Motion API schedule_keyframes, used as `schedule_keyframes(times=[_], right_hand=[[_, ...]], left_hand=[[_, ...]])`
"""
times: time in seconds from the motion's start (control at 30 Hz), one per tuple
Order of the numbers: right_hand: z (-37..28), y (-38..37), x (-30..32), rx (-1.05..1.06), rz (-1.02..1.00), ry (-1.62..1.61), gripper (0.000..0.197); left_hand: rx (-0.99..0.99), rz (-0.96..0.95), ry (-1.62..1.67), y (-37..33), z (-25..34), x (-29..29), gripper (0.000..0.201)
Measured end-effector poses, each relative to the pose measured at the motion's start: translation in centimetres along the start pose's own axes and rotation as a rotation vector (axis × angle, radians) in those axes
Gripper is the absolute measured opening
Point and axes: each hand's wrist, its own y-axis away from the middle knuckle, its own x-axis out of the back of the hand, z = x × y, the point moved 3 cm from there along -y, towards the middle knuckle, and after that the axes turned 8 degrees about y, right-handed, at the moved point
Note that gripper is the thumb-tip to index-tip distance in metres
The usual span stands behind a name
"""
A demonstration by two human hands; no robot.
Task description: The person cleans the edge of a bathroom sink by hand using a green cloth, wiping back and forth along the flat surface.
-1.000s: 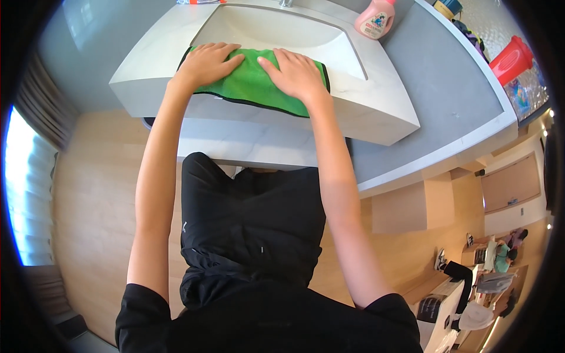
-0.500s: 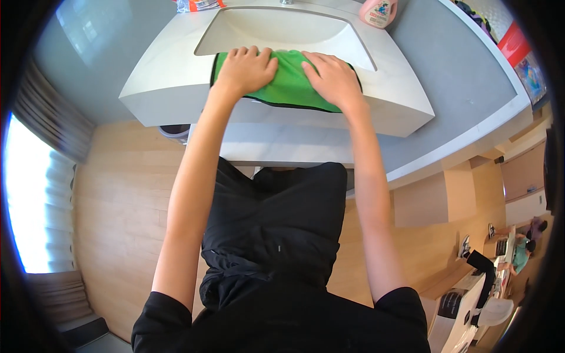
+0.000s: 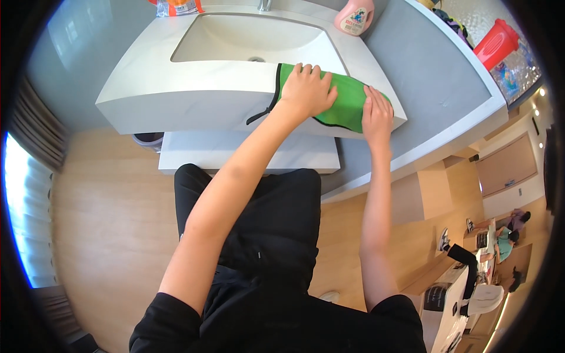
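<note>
A green cloth (image 3: 347, 101) with black edging is draped over the front right edge of the white countertop (image 3: 229, 76). My left hand (image 3: 306, 93) holds its left part against the counter, fingers curled over the upper edge and thumb apart. At the cloth's right end, near the counter's corner, my right hand (image 3: 376, 115) grips it with bent fingers. One black-edged corner hangs loose below my left wrist. Behind the cloth lies the white sink basin (image 3: 253, 35), its drain partly visible.
At the back stands a chrome faucet (image 3: 265, 5), with a pink bottle (image 3: 354, 17) to its right and an orange-and-white package (image 3: 176, 6) to its left. A grey partition (image 3: 429, 70) borders the counter's right side. A bin (image 3: 148, 141) sits below. Several people are far right.
Both hands have slid the cloth rightward along the counter's front edge, toward the right corner. The black-edged corner now dangles on the left. The view has shifted too.
</note>
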Motion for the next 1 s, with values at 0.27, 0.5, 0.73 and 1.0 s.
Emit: schedule_keyframes(times=[0.27,0.5,0.73,1.0], right_hand=[[-4.1,0.2,-0.9,-0.058,0.061,0.051,0.038],[-13.0,-1.3,-1.0,0.001,0.082,-0.049,0.036],[-25.7,-2.6,-0.8,0.137,0.085,-0.218,0.043],[-30.1,-1.5,-2.3,0.147,0.226,-0.363,0.052]], left_hand=[[-0.079,0.069,0.036,3.0,-2.2,3.7,0.042],[0.039,0.091,0.001,7.9,-6.8,10.8,0.04],[0.16,0.218,-0.196,14.7,-13.0,18.1,0.036],[0.157,0.304,-0.263,18.2,-16.0,18.8,0.044]])
